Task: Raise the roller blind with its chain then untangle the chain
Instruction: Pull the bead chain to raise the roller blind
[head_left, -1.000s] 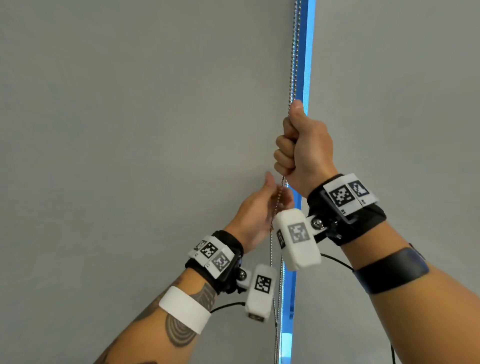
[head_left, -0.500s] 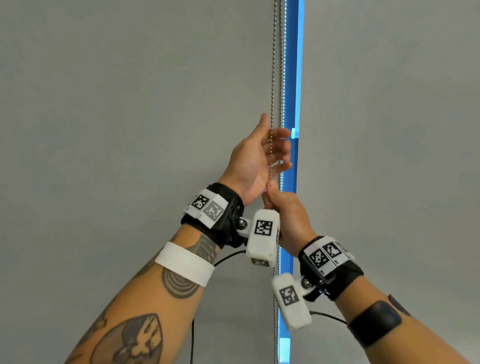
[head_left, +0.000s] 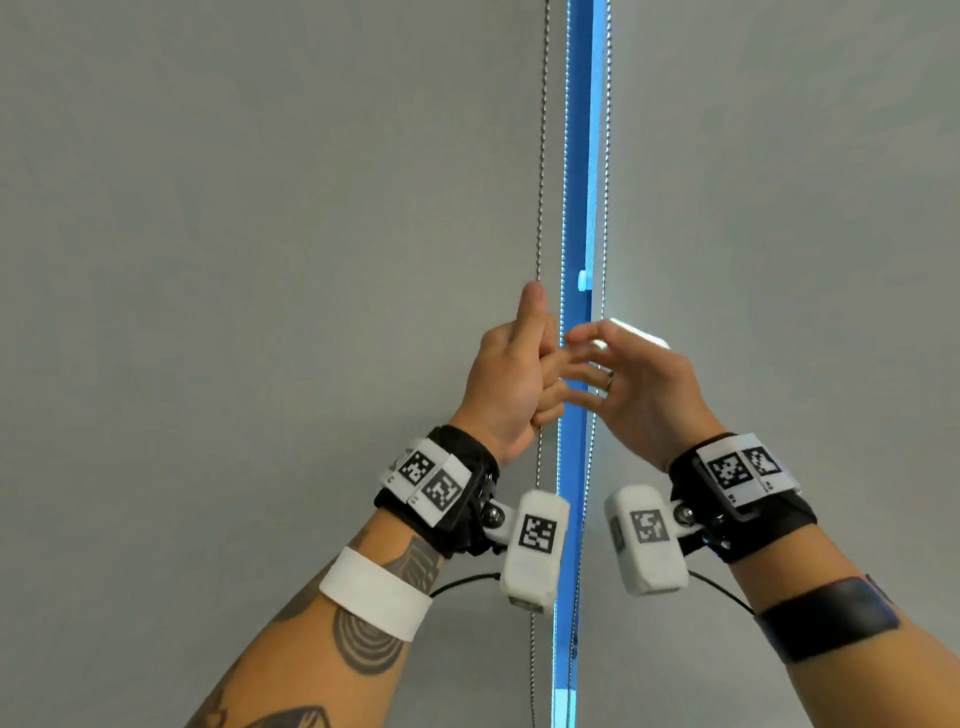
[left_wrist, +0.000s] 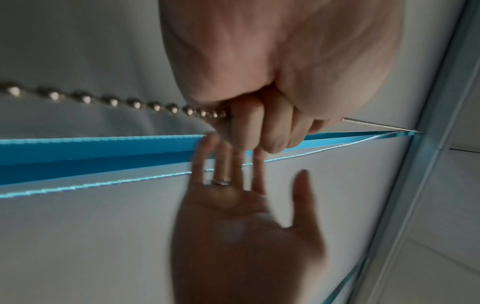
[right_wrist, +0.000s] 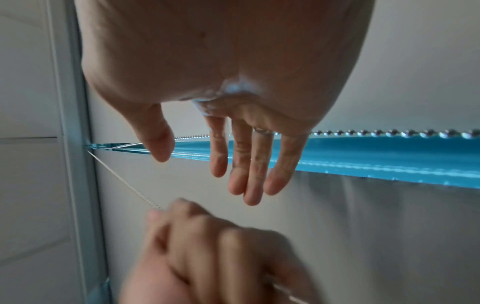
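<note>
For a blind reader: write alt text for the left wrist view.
The left hand grips a beaded metal chain in curled fingers, against a grey roller blind. Below it the right hand is open, palm showing, blurred, holding nothing.

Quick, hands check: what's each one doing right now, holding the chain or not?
Left hand: fingers curled round the bead chain, holding it.
Right hand: open, fingers spread, holding nothing.
</note>
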